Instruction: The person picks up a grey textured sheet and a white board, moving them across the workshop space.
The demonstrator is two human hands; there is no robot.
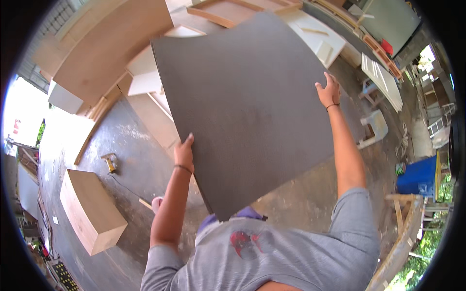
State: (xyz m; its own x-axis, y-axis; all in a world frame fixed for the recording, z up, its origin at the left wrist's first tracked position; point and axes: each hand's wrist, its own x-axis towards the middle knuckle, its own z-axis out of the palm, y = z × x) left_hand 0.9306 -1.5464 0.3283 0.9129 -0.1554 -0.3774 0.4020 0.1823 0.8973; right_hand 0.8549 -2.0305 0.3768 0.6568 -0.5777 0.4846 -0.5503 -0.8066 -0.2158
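A large dark grey sheet [252, 106] is held up in front of my body, tilted, its near corner close to my waist. At its left edge, my left hand [184, 154] grips with the thumb on the top face and the other fingers hidden underneath. My right hand [330, 91] is at the right edge, thumb and some fingertips showing against the rim, the rest out of sight. Between the two hands the sheet's surface is plain and matt. It covers part of the floor and the white boards behind it.
On the left floor lie a wooden box [94, 208] and a yellow corded power tool [110, 162]. Large brown panels [111, 48] lean at the back left. To the right stand a whitish plastic stool [374, 128], a blue bin [416, 177] and a stack of white panels [382, 81].
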